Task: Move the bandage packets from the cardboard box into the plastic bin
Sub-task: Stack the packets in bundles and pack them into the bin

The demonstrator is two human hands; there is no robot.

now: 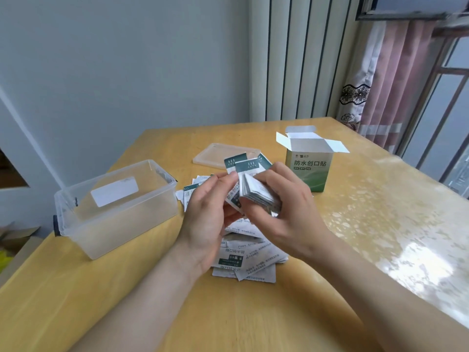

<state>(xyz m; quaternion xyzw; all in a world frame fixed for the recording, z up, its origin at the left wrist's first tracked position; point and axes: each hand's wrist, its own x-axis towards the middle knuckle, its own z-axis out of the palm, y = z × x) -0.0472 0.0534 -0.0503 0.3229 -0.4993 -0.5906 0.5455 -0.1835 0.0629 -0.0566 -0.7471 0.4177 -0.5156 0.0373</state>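
Left hand (pixel 205 212) and right hand (pixel 286 207) both grip one stack of packets (pixel 253 190). Bin (pixel 121 224) at 9 o'clock; box (pixel 309 171) at 2 o'clock.

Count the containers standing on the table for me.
2: the plastic bin at left, and the open cardboard box at far right. None looks hidden.

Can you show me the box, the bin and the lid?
box (pixel 308 174): head view, on its green front face.
bin (pixel 119 229): head view, on its clear front wall.
lid (pixel 213 154): head view, on its flat top.
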